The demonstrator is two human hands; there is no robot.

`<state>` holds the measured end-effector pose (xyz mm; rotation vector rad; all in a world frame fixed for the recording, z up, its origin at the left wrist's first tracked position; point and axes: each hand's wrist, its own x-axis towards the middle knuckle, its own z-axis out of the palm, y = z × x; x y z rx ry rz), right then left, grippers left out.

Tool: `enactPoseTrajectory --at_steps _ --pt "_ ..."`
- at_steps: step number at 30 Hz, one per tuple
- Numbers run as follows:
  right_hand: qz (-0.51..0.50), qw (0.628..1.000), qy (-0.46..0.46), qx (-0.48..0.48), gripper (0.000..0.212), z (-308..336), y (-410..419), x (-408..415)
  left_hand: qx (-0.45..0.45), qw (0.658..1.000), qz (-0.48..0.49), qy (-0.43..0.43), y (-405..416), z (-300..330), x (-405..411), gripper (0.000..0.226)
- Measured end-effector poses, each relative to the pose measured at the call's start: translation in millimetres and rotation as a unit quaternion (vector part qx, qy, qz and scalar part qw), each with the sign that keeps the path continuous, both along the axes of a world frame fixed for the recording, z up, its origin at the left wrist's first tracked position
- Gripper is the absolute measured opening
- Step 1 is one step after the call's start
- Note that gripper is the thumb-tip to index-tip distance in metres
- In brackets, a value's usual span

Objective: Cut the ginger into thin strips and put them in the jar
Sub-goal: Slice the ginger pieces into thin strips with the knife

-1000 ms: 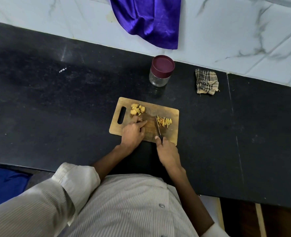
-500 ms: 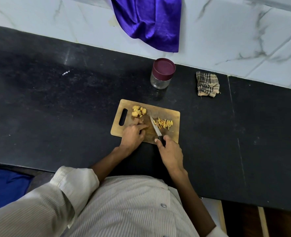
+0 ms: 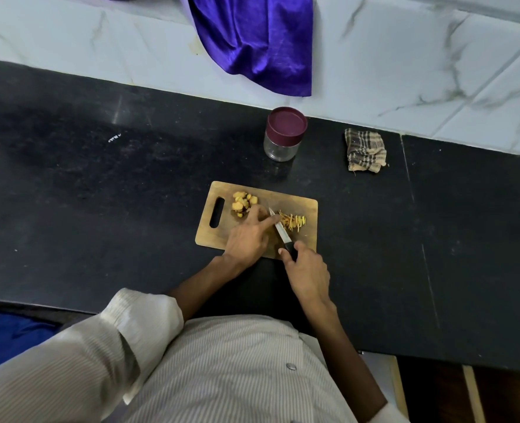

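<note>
A small wooden cutting board (image 3: 309,239) lies on the black counter. A pile of ginger slices (image 3: 244,203) sits at its far left, and thin ginger strips (image 3: 293,222) lie at its right. My left hand (image 3: 249,236) rests on the board with fingers stretched forward, the fingertips beside the blade; what lies under them is hidden. My right hand (image 3: 307,270) grips the black handle of a knife (image 3: 280,232), whose blade runs between my left fingers and the strips. A glass jar (image 3: 284,134) with a maroon lid on stands behind the board.
A folded checked cloth (image 3: 365,150) lies right of the jar. A purple cloth (image 3: 258,41) hangs over the white marble wall ledge. The black counter (image 3: 100,193) stretches wide to both sides; its front edge is near my body.
The knife blade has swung left from beside the strips towards my left fingers. My left fingers have reached further forward along the board.
</note>
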<state>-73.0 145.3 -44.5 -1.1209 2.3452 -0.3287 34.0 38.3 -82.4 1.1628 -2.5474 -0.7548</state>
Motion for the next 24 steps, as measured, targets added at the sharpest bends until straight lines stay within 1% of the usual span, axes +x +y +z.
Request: enactPoseTrajectory --at_steps 3,6,9,12,13,15,18,24 --pt "-0.010 1.000 -0.010 -0.002 0.029 -1 2 -3 0.015 1.000 0.003 0.018 -2 3 -1 0.058" --pt "-0.029 0.999 -0.029 0.001 0.035 -2 2 -4 0.028 0.998 0.047 0.038 -1 4 5 0.052" --pt "-0.040 0.998 -0.053 -0.006 0.041 -3 0 -5 0.032 0.993 0.090 0.066 -1 -1 19 0.038" --pt "-0.038 0.994 -0.093 -0.044 0.044 -5 -5 -1 0.037 0.989 0.104 0.093 1 -6 34 0.017" --pt "-0.036 0.992 -0.107 -0.058 0.044 -5 -8 1 0.036 0.989 0.107 0.099 1 -7 38 0.015" --pt "-0.032 0.989 -0.128 -0.069 0.043 -5 -16 3 0.032 0.986 0.116 0.112 1 -7 44 0.016" --pt "-0.020 0.987 -0.144 -0.073 0.041 -4 -28 3 0.038 0.979 0.156 0.125 -6 -5 50 0.017" --pt "-0.019 0.985 -0.157 -0.073 0.036 -12 -38 5 0.058 0.965 0.225 0.121 -27 7 41 0.032"
